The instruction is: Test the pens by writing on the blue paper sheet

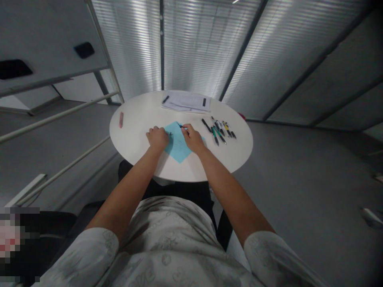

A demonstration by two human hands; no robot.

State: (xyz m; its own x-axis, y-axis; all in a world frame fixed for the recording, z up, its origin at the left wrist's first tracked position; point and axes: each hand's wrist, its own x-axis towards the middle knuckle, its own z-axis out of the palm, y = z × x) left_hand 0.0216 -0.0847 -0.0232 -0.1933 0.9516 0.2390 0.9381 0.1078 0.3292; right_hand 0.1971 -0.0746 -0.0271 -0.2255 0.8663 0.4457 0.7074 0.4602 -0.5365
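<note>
Matt blue paper (179, 153) lies toward the near edge of a smooth table surface (134, 139), plastic-looking pens (215, 136) toward the right edge, matt paper sheets (185, 102) by the far edge.

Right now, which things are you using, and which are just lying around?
Seems in use:
Blue paper, left hand at its edge
Pen, in the right hand

Seems just lying about:
Loose pens
White papers
Pink stick

A light-blue sheet (180, 153) lies cornerwise on the white table (140, 113), a dark pen (179, 125) slanting at its far corner.
</note>
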